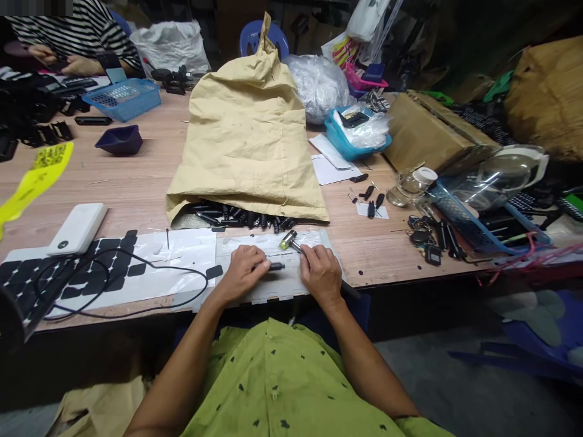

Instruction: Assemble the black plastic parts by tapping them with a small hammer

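Observation:
My left hand (245, 267) is closed round a small black plastic part (274, 266), pinning it on a white sheet (277, 243) at the table's near edge. My right hand (320, 273) is closed on a small tool with a yellow-green handle (288, 240), its tip pointing at the black part. Just beyond my hands, a heap of similar black parts (241, 217) spills from the mouth of a large tan sack (248, 130) lying on the table.
A white power bank (77, 229) and black cable (136, 285) lie left on a sheet of black stickers (40, 276). Blue baskets (122, 97), a cardboard box (428, 130) and loose black parts (371, 200) crowd the wooden table (136, 182). Another person in stripes (77, 33) sits far left.

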`<state>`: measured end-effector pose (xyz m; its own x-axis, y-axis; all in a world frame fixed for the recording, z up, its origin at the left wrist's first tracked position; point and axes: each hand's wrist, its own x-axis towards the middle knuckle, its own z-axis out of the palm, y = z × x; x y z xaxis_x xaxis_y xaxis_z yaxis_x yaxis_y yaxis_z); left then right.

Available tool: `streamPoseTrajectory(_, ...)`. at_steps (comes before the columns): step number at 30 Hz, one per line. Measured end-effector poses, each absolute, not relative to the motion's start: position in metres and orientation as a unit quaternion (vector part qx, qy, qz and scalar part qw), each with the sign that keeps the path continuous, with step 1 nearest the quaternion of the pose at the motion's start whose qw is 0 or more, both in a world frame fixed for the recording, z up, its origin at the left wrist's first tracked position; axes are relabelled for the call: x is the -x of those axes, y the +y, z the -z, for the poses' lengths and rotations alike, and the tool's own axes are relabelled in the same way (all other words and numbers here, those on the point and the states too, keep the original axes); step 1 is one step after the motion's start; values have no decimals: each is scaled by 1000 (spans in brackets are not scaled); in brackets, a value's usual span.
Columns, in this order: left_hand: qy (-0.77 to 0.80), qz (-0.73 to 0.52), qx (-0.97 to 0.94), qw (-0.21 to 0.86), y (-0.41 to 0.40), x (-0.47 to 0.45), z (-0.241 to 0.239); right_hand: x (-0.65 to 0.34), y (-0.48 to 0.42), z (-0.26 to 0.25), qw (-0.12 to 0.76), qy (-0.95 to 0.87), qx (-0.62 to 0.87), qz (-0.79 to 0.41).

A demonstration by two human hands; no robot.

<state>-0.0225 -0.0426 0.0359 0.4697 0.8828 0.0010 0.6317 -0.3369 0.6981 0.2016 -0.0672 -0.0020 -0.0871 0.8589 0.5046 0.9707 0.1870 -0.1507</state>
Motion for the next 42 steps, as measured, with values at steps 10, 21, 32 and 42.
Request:
streamPoseTrajectory(10,416,-126,-863,257,-112,18,-23,-203,-68,-2,252,-734,622,104)
streamPoseTrajectory(21,632,-254,-713,168,-23,52,-44,-201,-64,-1,273,-730,606,157)
streamPoseTrajectory(32,723,-86,-686,4,28,88,-50,-198,-63,3,265,-728,616,142)
streamPoseTrajectory(42,528,-174,-815,164,-19,23,-30,-199,-62,2,262,-728,619,135)
